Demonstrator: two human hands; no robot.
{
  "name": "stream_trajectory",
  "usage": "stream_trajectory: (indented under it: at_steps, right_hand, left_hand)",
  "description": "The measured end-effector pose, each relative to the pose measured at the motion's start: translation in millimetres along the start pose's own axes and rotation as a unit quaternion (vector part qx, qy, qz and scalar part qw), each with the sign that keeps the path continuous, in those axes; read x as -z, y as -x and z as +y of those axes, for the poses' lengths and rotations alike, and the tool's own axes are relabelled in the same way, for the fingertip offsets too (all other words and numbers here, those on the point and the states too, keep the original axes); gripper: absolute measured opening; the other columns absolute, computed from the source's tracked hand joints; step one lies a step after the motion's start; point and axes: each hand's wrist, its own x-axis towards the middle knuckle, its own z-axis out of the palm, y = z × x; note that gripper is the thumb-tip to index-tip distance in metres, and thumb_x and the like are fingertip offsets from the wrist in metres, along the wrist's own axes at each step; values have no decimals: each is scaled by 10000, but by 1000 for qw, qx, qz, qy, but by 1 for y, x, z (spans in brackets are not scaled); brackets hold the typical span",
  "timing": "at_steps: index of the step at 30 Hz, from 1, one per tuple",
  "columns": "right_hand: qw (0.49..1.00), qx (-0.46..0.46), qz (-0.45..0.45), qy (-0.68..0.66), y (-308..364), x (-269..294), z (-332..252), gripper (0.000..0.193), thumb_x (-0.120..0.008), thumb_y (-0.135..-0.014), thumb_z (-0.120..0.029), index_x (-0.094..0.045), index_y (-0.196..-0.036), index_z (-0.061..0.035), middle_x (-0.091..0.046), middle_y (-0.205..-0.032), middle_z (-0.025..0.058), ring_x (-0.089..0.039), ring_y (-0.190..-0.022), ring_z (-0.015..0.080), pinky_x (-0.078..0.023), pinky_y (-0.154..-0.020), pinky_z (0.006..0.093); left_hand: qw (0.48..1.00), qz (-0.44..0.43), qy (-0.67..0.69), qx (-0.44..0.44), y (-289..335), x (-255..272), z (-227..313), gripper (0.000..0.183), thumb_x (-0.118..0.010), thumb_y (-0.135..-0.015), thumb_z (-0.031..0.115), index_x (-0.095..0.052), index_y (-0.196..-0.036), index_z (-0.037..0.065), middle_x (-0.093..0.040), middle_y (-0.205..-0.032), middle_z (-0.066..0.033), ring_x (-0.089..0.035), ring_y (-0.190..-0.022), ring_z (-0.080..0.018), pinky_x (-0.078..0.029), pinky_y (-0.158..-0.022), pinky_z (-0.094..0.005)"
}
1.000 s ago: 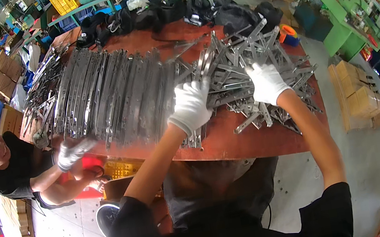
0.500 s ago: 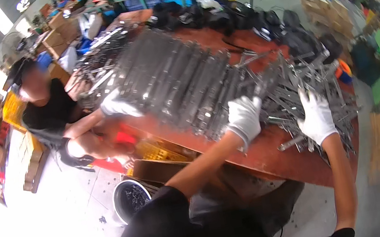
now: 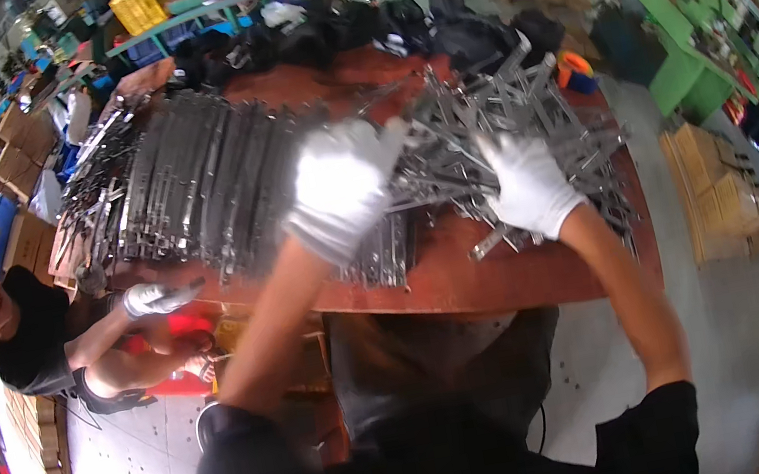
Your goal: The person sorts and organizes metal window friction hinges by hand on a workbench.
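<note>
Long, thin metal rails [image 3: 187, 180] lie side by side in a broad row on the red-brown tabletop [image 3: 489, 284]. To their right, a jumbled pile of loose metal rails [image 3: 575, 136] points every way. White gloves cover both my hands. My left hand [image 3: 340, 183] is smeared by motion above the right end of the row, beside the pile; its fingers do not show clearly, nor whether they hold a rail. At the near side of the pile, my right hand [image 3: 533, 185] reaches in among the rails, thumb apart from its fingers. Its fingertips touch or nearly touch the rails.
A co-worker [image 3: 33, 318] sits at the left, a gloved hand [image 3: 157, 298] near the table edge. Black bundles [image 3: 314, 35] line the table's far side. An orange-and-blue roll [image 3: 576, 72] sits by the pile. Cardboard boxes [image 3: 721, 187] stand on the floor at the right.
The view has swung to the right. My left hand has moved up to the pile's left side, and my right hand stays at the pile. The co-worker's gloved hand has left the row of rails.
</note>
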Motion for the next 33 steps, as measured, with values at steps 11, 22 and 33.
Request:
stream_trajectory:
  at_steps: [11, 22, 33]
  right_hand:
    - [740, -180, -256, -595, 96, -4, -13, 542, -601, -785, -22, -541, -1324, 8, -497, -752, 21, -479, -543, 122, -413, -503, 295]
    - [732, -72, -274, -619, 172, -8, -52, 807, -557, -1087, -260, -53, -1691, -82, -589, -1180, 119, -588, -860, 173, -525, -808, 325]
    - [835, -56, -115, -535, 196, -50, -46, 563, -535, -1097, -249, -377, -1571, 10, -608, -1343, 189, -601, -1237, 277, -474, -1052, 379]
  left_hand:
    - [989, 96, 85, 80, 17, 41, 11, 728, -795, -689, 103, -616, -1395, 112, -577, -1391, -170, -559, -1268, -379, -411, -1140, -510]
    - [402, 61, 816, 411, 42, -1, 121, 588, -600, -1043, 403, -581, -1381, -78, -689, -1297, -212, -675, -1219, -314, -541, -1040, -440]
    - [314, 140, 791, 506, 21, -26, 145, 511, -495, -1101, 387, -585, -1395, -21, -708, -1245, -196, -699, -1135, -302, -568, -960, -443]
